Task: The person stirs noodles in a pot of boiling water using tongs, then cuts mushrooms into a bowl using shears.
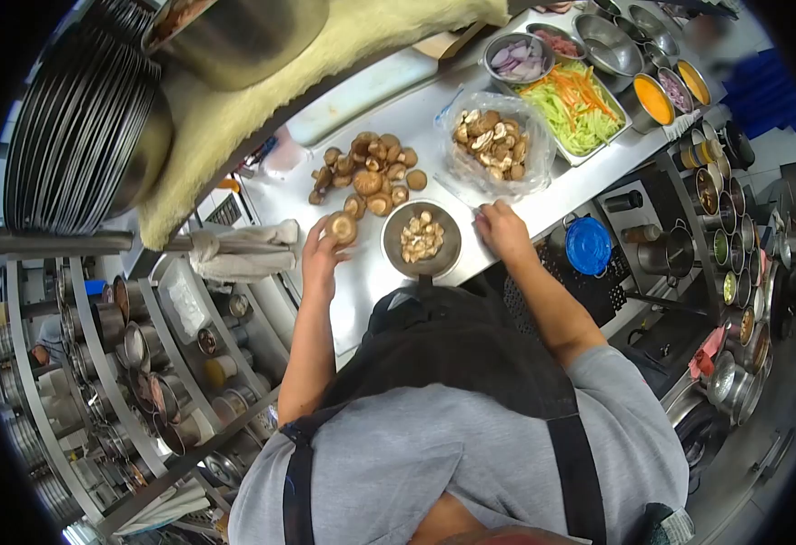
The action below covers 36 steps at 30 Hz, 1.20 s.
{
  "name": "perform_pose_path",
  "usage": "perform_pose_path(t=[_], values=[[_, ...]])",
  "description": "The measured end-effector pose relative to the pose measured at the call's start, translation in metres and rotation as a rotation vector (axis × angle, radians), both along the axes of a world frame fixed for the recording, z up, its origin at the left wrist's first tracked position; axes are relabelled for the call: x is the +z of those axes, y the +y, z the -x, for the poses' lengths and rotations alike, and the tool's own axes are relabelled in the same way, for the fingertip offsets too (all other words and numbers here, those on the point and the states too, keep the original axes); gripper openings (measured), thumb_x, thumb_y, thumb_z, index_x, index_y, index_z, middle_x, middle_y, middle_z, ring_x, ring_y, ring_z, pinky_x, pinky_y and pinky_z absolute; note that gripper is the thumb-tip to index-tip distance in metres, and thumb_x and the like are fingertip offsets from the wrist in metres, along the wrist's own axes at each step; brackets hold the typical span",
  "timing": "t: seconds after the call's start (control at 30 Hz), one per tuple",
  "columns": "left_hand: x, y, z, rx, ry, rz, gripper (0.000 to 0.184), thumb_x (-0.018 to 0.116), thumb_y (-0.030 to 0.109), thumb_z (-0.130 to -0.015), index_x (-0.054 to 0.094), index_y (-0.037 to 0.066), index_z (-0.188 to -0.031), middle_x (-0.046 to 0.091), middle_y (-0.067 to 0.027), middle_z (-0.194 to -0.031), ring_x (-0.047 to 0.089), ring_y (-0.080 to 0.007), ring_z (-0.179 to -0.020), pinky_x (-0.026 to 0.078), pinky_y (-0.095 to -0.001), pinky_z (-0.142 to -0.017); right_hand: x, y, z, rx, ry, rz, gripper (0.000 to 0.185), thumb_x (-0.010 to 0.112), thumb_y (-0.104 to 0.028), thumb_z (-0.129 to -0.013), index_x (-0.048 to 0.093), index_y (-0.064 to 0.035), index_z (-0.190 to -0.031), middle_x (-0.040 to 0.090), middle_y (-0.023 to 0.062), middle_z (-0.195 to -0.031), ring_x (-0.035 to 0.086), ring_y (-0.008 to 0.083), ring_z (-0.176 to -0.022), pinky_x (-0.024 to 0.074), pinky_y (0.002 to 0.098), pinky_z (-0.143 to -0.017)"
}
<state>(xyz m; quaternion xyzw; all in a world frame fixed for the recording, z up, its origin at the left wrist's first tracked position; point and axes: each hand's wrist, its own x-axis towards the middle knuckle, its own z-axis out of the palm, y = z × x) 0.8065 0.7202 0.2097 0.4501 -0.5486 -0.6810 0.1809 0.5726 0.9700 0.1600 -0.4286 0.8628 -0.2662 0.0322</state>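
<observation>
My left hand (322, 257) is closed around a brown-capped mushroom (342, 228), just left of a metal bowl (398, 261) of small pale mushroom stems (422, 238). My right hand (507, 232) rests at the counter's near edge, right of the bowl, closed on what looks like a knife (455, 193). Its thin blade points up and left; the handle is mostly hidden by the fingers. A loose pile of whole mushrooms (368, 181) lies beyond my left hand. Past the right hand stands an open clear plastic bag (534, 186) holding mushrooms without visible stems.
A tray of shredded green and orange vegetables (575, 107) stands at the back right, beside a bowl of sliced onion (519, 60). Several metal containers line the far end. A blue lid (588, 245) sits below the counter. Shelves of pots (144, 345) stand on the left.
</observation>
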Motion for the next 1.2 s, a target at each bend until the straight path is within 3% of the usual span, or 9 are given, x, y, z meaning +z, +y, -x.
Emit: perform_pose_path(t=[0.17,0.5,0.73,0.83,0.9,0.93,0.97,1.03,1.2], values=[[0.025,0.025,0.019,-0.185,0.111,-0.196,0.046,0.046,0.009,-0.088,0.041,0.003,-0.134,0.063,-0.0144,-0.108,0.067,-0.0247,-0.088,0.049,-0.0290,-0.065,-0.003,0.017,-0.003,0.023,0.045,-0.064,0.023,0.068,-0.018,-0.076,0.058,-0.0080,-0.095,0.056,0.0146,-0.087,0.058,0.0347,-0.082,0.0500,0.0424,-0.072],[0.016,0.055,0.034,-0.290,0.165,-0.366,0.046,0.047,0.004,-0.091,0.039,0.002,-0.136,0.058,-0.0115,-0.114,0.060,-0.0178,-0.095,0.051,-0.0295,-0.069,-0.003,0.044,-0.023,0.010,0.072,-0.168,0.038,0.062,-0.009,-0.077,0.053,-0.0037,-0.113,0.059,0.0189,-0.086,0.062,0.0367,-0.077,0.0523,0.0449,-0.067],[0.028,0.063,0.034,-0.290,0.226,-0.424,0.045,0.043,0.004,-0.094,0.034,-0.001,-0.138,0.058,-0.0148,-0.114,0.063,-0.0243,-0.094,0.054,-0.0297,-0.073,0.002,0.068,-0.036,-0.069,0.003,-0.308,0.044,0.063,-0.011,-0.080,0.052,-0.0027,-0.122,0.062,0.0233,-0.080,0.062,0.0417,-0.070,0.0506,0.0480,-0.066],[0.029,0.060,0.029,-0.269,0.245,-0.453,0.045,0.043,0.005,-0.094,0.033,-0.003,-0.138,0.058,-0.0170,-0.115,0.066,-0.0276,-0.094,0.055,-0.0290,-0.069,-0.008,0.093,-0.045,-0.112,-0.116,-0.207,0.052,0.065,-0.009,-0.077,0.050,-0.0013,-0.126,0.064,0.0228,-0.082,0.065,0.0366,-0.073,0.0514,0.0440,-0.066],[0.029,0.060,0.028,-0.264,0.259,-0.467,0.046,0.043,0.006,-0.095,0.032,-0.003,-0.138,0.058,-0.0179,-0.116,0.066,-0.0289,-0.093,0.055,-0.0287,-0.066,-0.013,0.108,-0.051,-0.261,-0.557,-0.059,0.060,0.066,-0.006,-0.072,0.049,-0.0004,-0.130,0.065,0.0206,-0.079,0.066,0.0292,-0.073,0.0516,0.0382,-0.066],[0.031,0.059,0.029,-0.272,0.229,-0.447,0.045,0.044,0.006,-0.094,0.033,-0.003,-0.137,0.059,-0.0176,-0.115,0.066,-0.0285,-0.093,0.055,-0.0279,-0.065,-0.012,0.110,-0.051,-0.264,-0.668,-0.110,0.061,0.063,0.001,-0.071,0.049,-0.0004,-0.131,0.065,0.0127,-0.077,0.064,0.0189,-0.071,0.0509,0.0321,-0.066],[0.031,0.059,0.029,-0.280,0.198,-0.426,0.045,0.045,0.007,-0.094,0.034,-0.004,-0.137,0.059,-0.0173,-0.115,0.067,-0.0281,-0.093,0.055,-0.0271,-0.064,-0.012,0.113,-0.056,-0.262,-0.667,-0.110,0.061,0.063,0.001,-0.071,0.049,-0.0004,-0.131,0.065,0.0127,-0.077,0.064,0.0189,-0.071,0.0509,0.0321,-0.066],[0.030,0.059,0.028,-0.294,0.194,-0.392,0.045,0.046,0.006,-0.093,0.036,-0.003,-0.136,0.060,-0.0165,-0.113,0.067,-0.0272,-0.092,0.054,-0.0271,-0.063,-0.003,0.118,-0.073,-0.213,-0.957,0.209,0.053,0.064,-0.001,-0.073,0.053,0.0014,-0.125,0.066,0.0122,-0.074,0.065,0.0164,-0.072,0.0507,0.0283,-0.063],[0.029,0.059,0.027,-0.321,0.153,-0.332,0.044,0.050,0.004,-0.090,0.042,0.001,-0.133,0.062,-0.0123,-0.107,0.065,-0.0206,-0.090,0.050,-0.0261,-0.062,0.063,0.093,-0.097,-0.215,-0.846,0.345,0.046,0.071,-0.003,-0.076,0.055,0.0023,-0.119,0.066,0.0092,-0.076,0.062,0.0112,-0.067,0.0494,0.0250,-0.061]])
